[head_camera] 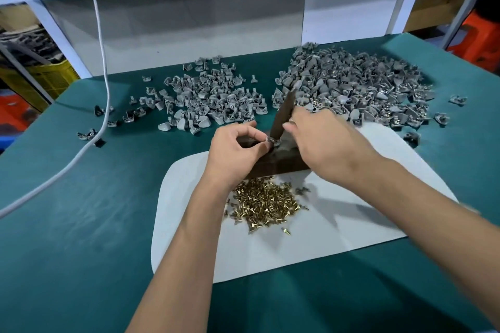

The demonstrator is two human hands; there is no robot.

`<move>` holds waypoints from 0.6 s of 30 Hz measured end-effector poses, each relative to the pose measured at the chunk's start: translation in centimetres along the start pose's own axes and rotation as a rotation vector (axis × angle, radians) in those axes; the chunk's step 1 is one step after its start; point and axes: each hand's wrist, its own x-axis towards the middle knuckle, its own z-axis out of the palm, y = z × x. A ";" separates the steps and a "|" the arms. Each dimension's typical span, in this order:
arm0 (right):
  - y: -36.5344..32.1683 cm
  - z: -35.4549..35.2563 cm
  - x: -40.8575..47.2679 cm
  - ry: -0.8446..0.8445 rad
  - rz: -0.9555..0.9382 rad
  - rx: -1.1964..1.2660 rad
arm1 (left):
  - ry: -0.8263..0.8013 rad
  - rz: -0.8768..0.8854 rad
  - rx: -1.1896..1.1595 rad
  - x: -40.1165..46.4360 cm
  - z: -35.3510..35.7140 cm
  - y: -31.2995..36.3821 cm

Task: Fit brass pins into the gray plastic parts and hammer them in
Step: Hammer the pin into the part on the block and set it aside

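Hammering step, I judge: left hand [234, 149] pinches a gray part [271, 141] on the dark block [278, 162]; right hand [322, 140] grips the metal bar [282, 116] (blurred). Next: a square strike.

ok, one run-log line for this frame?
step: hammering pin | left hand: pinches gray part on dark block | right hand: grips metal bar, tilted over part | brass pins: heaped on white mat

part piles [351, 84] block rear, cable [102, 62] left
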 end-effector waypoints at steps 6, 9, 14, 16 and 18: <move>1.3 -1.5 0.7 0.185 0.003 -0.002 | -0.011 0.011 0.011 -0.1 0.0 0.0; 0.0 0.0 0.0 0.011 -0.030 -0.019 | -0.005 0.008 0.003 -0.2 0.0 0.1; 1.2 -2.2 1.1 0.143 -0.073 -0.048 | -0.014 0.007 0.021 -0.2 -0.1 0.1; 0.8 -1.8 0.9 0.294 -0.071 0.032 | -0.005 0.008 0.026 -0.1 -0.1 0.0; 0.2 -0.3 0.5 0.110 -0.049 -0.022 | -0.012 0.004 0.020 -0.1 0.0 0.1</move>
